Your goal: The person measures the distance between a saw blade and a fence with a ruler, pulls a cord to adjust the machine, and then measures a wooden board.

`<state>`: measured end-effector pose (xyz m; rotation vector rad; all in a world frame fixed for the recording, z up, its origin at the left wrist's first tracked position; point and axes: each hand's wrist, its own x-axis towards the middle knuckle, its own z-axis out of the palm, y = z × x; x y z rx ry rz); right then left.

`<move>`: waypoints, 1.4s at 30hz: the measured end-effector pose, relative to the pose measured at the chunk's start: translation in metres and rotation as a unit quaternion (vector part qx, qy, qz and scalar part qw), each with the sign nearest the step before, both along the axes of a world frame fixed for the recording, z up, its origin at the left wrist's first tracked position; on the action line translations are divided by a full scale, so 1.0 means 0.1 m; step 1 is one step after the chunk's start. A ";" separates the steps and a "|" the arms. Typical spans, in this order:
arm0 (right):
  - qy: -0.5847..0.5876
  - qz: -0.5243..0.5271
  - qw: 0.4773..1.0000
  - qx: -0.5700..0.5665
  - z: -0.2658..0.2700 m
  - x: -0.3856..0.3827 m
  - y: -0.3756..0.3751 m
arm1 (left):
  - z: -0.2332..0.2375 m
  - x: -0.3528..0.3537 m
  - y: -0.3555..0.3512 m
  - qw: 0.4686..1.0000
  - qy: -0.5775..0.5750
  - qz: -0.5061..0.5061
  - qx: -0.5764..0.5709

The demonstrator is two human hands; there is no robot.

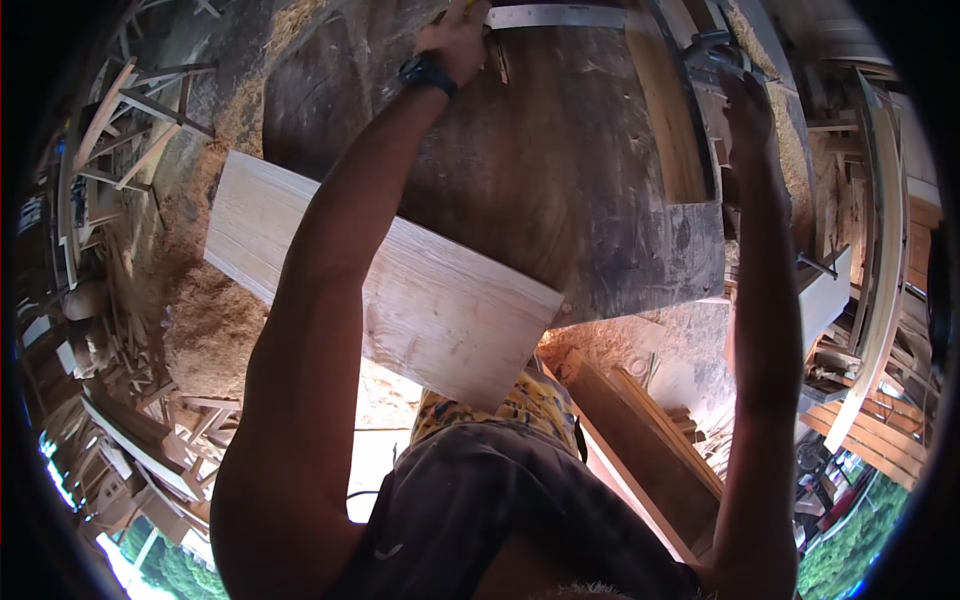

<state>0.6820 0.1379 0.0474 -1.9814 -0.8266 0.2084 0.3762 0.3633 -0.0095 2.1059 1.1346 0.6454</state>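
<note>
At the top edge of the view, my left hand [455,48], with a dark wristwatch [428,74], closes at the left end of a silvery metal ruler [560,15]. A bit of yellow shows at its fingertips, partly cut off by the frame. Just below the ruler is a thin brown piece [501,60] on the dark worktable [490,150]. My right hand [748,118] is over the table's right side, fingers stretched forward beside a dark clamp-like tool [712,48]. Under my left forearm a pale wooden board [460,300] lies slantwise across the near edge.
A narrow wood strip [668,110] runs along the table's right side. Sawdust [205,320] is heaped at left. Longer planks [640,450] are below the table at right. Wood offcuts [140,440] pile up at left, and boards [880,260] lean at far right.
</note>
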 end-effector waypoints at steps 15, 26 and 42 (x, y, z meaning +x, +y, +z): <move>0.206 0.164 0.942 -0.209 -0.08 0.99 1.00 | -0.15 -0.03 0.05 0.989 0.093 -0.054 0.106; -0.466 0.193 0.857 -0.108 0.28 -0.25 0.63 | -0.37 -0.02 0.22 0.957 0.153 -0.063 0.238; -0.278 0.310 0.881 -0.225 -0.04 -1.47 -0.18 | -0.38 0.01 0.16 0.965 -0.046 -0.020 0.257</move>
